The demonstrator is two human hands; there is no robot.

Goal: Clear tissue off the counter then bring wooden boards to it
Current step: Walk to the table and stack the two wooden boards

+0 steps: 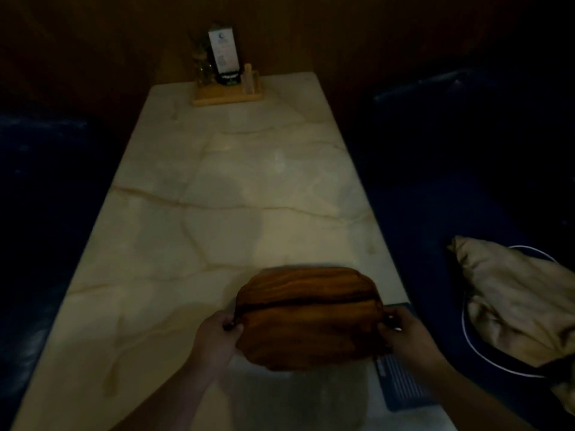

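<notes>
A: What could be going wrong here?

B: The left hand and the right hand are each pinching one end of the wooden boards, fingers closed on the edges. There seem to be two boards stacked, with a dark seam running between them. If one hand is loosening or tilting, I'd guess the top board could be sliding off the lower one.

A: Anything else in the way?

B: A dark flat pad is lying at the right edge of the counter, partly under the right hand. Setting the boards down half on it could be leaving them rocking. The light is also very dim, so judging the counter edge is looking harder than it should be.

A: Where are the boards sitting now?

B: They are being held over the near end of the counter, toward its right side. Whether they are touching the stone or hovering just above it, I cannot tell.

A: How are they looking?

B: Rounded, oval in outline, warm orange-brown with dark grain streaks running lengthwise. The far end of the counter is holding a small wooden tray with a card stand. No tissue is showing on the stone, so that part is probably done.
</notes>
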